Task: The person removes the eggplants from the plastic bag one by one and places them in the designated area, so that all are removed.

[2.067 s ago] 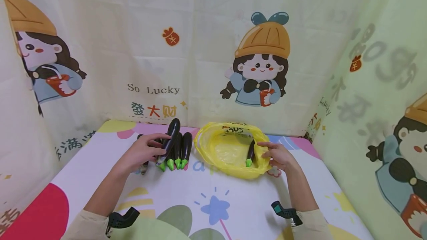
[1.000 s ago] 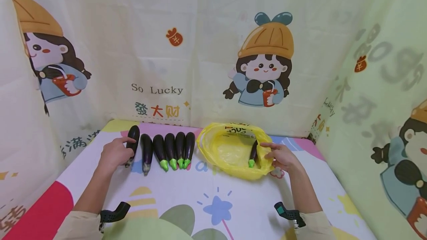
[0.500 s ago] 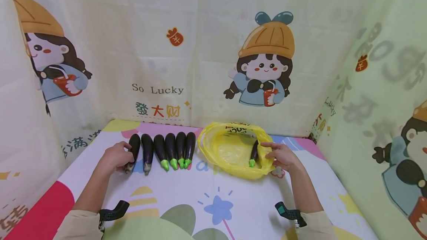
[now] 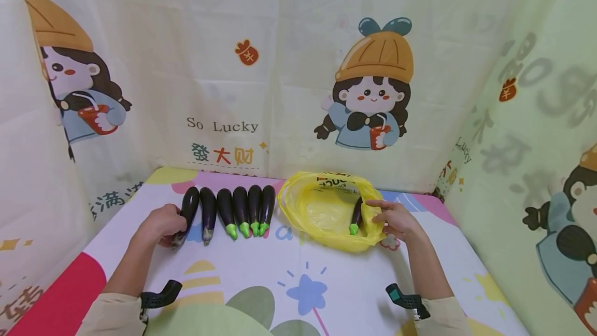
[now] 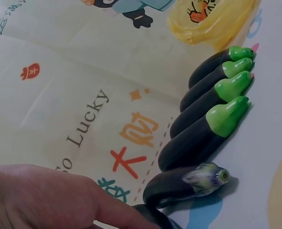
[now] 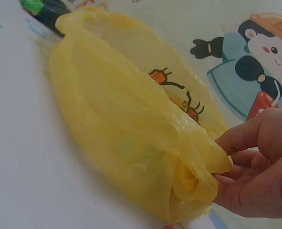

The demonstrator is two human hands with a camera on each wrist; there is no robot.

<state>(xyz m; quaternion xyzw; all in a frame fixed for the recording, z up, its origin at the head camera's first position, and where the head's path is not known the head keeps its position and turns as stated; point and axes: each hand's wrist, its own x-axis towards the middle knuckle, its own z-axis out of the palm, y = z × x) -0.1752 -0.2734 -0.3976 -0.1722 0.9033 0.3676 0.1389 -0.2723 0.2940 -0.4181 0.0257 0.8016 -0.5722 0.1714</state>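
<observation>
My left hand (image 4: 160,224) grips the lower part of the leftmost eggplant (image 4: 189,203), a dark one with a brownish stem end; its fingertips are partly hidden. Beside it lies a second eggplant (image 5: 172,186) with a brown-grey, purplish cap. Several dark eggplants (image 4: 240,206) with bright green caps continue the row to the right. With my right hand (image 4: 396,219) I pinch the right rim of a yellow plastic bag (image 4: 291,214), which stands with its mouth open. A green-capped eggplant (image 4: 356,217) leans inside the bag, near that hand.
A printed cloth covers the table (image 4: 261,274). Pale cartoon-printed sheets (image 4: 289,87) hang behind and on both sides, close to the table's back edge. The bag stands just right of the eggplant row.
My left hand has carried an eggplant from above the row to its left end and set it down there, then shifted lower on it. My right hand stays on the bag's rim.
</observation>
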